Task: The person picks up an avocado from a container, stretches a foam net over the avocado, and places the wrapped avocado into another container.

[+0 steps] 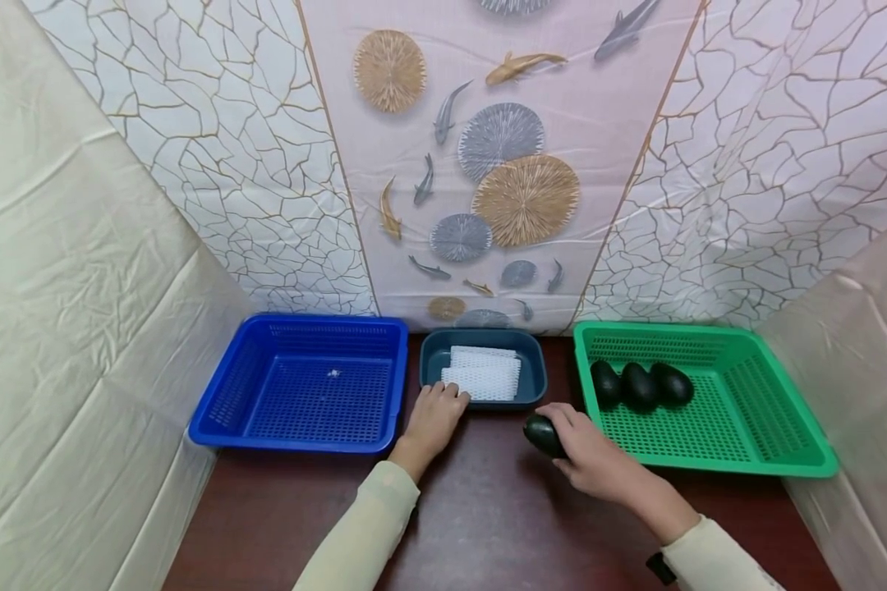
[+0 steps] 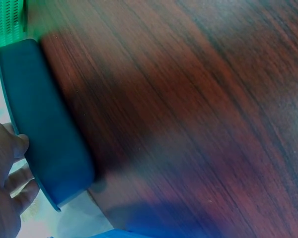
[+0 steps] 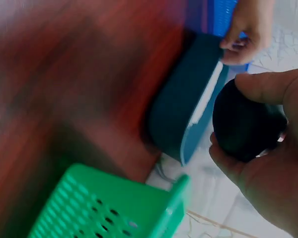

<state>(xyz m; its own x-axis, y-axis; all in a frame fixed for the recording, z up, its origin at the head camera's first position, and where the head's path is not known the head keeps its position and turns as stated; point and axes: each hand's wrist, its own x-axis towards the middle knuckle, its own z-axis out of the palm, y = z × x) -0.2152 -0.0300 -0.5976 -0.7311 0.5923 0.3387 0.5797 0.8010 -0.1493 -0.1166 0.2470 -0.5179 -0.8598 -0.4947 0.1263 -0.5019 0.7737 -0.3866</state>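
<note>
My right hand (image 1: 591, 453) grips a dark avocado (image 1: 544, 436) above the table, to the left of the green basket's front corner. In the right wrist view the thumb and fingers wrap round this avocado (image 3: 246, 121). My left hand (image 1: 434, 419) is at the front left corner of a small dark teal tray (image 1: 536, 386), its fingers reaching over the rim. White foam net sleeves (image 1: 482, 382) lie flat in that tray, close to the left fingertips. Whether those fingers pinch a sleeve or the rim is unclear. Three more avocados (image 1: 640, 387) sit in the green basket (image 1: 746, 427).
A blue basket (image 1: 296, 446) stands left of the tray, with a small whitish speck (image 1: 333, 373) on its floor. The brown wooden table (image 1: 480, 509) lies in front. Patterned cloth (image 1: 251, 164) hangs behind, and pale cloth (image 1: 103, 369) closes both sides.
</note>
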